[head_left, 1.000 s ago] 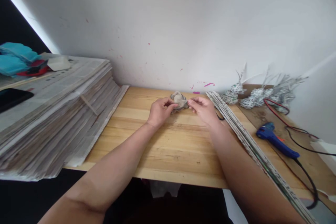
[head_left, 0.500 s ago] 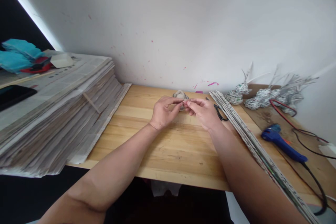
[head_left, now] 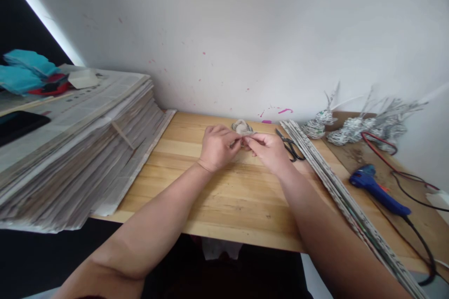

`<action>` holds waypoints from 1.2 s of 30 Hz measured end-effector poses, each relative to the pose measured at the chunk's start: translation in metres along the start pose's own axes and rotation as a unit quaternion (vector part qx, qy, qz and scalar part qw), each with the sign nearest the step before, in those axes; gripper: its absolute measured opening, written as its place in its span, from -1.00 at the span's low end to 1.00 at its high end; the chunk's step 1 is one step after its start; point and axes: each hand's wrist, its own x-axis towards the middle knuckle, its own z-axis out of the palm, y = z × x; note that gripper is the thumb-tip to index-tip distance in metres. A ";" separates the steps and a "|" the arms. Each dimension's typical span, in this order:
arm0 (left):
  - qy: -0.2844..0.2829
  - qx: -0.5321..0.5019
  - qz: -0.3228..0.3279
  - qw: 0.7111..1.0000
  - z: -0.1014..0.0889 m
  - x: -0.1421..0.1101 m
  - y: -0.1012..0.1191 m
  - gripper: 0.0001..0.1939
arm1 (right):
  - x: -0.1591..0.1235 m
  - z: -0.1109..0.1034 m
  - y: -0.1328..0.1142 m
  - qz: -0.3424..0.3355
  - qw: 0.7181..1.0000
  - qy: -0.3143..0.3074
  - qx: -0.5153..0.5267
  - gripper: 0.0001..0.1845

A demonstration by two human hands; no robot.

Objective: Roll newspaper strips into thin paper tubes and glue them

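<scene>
My left hand (head_left: pixel 220 146) and my right hand (head_left: pixel 266 148) meet fingertip to fingertip over the wooden table (head_left: pixel 224 196). Both pinch something too small and too covered by the fingers to make out. Just behind the fingertips sits a pale, rounded coil (head_left: pixel 241 126) with a greyish rim; its lower part is hidden by my hands. To the right of my right hand lies a pair of black scissors (head_left: pixel 290 145), handles toward me.
Long rolled newspaper sticks (head_left: pixel 336 196) run down the right side. Beyond them are a blue glue gun (head_left: pixel 380 191) with its cable and several woven paper figures (head_left: pixel 345 130). A tall newspaper stack (head_left: pixel 115 135) stands left, bearing a phone (head_left: pixel 21 126) and blue packets (head_left: pixel 30 65).
My left hand has turned over so its back faces up more. My right hand has shifted slightly, showing more of the scissors. The fingertips still meet.
</scene>
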 end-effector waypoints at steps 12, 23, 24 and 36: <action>-0.013 -0.035 -0.041 0.998 0.003 0.002 -0.001 -0.92 | 0.000 0.005 -0.005 0.071 0.989 0.005 0.130 -0.74; -0.041 -0.408 -0.237 0.881 0.011 0.006 -0.005 -0.82 | 0.001 -0.005 -0.010 0.099 0.973 -0.014 0.210 -0.64; -0.041 -0.423 -0.235 0.874 0.010 0.005 -0.005 -0.79 | 0.001 -0.005 -0.010 0.097 0.973 -0.013 0.209 -0.64; -0.013 -0.199 -0.064 0.978 0.004 0.004 -0.006 -0.91 | 0.000 -0.003 -0.008 0.103 0.977 -0.008 0.186 -0.67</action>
